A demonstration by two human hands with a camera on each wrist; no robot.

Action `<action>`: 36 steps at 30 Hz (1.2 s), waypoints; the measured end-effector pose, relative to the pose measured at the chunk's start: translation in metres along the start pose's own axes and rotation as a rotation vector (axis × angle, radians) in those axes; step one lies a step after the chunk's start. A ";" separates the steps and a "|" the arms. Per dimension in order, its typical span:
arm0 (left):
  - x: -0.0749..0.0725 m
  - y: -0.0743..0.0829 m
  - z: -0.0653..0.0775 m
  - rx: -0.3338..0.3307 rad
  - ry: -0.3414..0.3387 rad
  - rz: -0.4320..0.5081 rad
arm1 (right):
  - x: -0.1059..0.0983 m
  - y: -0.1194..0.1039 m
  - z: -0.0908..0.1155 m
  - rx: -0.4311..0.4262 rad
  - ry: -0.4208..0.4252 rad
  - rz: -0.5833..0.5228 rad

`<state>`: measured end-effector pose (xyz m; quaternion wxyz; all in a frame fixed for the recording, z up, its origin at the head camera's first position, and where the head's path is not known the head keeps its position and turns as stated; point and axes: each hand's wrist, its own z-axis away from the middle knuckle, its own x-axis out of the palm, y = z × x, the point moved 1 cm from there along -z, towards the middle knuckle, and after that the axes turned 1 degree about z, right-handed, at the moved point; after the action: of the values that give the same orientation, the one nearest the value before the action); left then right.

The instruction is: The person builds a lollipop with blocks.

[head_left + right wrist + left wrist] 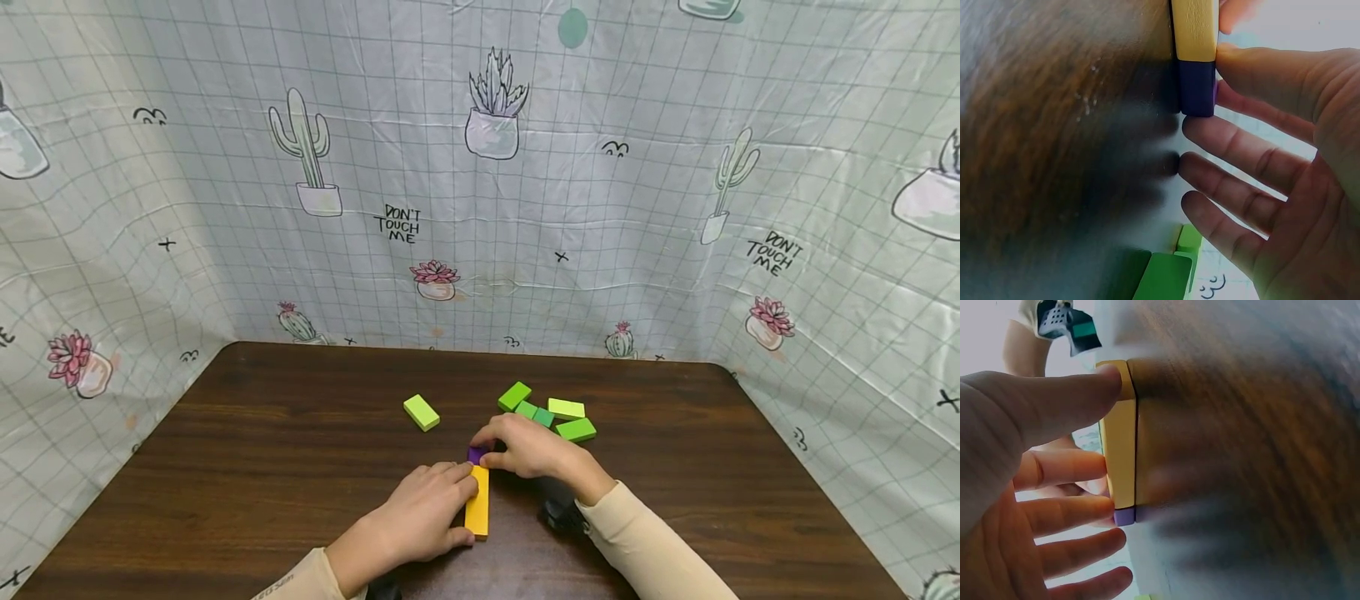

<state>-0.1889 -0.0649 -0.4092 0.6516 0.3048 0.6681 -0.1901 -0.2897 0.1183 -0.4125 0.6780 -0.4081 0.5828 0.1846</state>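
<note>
A long yellow block [477, 510] lies on the table with its length pointing away from me. Against its far end sits a short purple block [475, 456], the two lined up end to end. My left hand [422, 510] holds the yellow block from the left, thumb at its near end and fingertips farther along it. With thumb and fingers, my right hand [528, 446] pinches the purple block where it meets the yellow one. In the right wrist view, the thumb is right at the seam and a fingertip is at the far end of the purple block [1197, 89].
Several green blocks [576, 429] lie grouped beyond my right hand, some touching. A lone light green block [422, 412] rests to the left of them. The dark wooden table [247, 467] is bordered by a hanging cloth [525, 308] printed with cacti.
</note>
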 end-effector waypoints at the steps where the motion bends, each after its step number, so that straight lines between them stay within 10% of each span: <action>1: 0.000 0.000 0.000 0.000 0.000 0.002 | 0.000 0.000 0.000 -0.004 0.001 0.002; 36: 0.000 0.000 0.002 -0.017 -0.020 0.029 | -0.014 0.005 0.006 0.039 0.015 -0.053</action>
<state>-0.1870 -0.0665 -0.4098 0.6634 0.3071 0.6587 -0.1782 -0.2930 0.1290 -0.4016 0.6860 -0.4116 0.5805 0.1518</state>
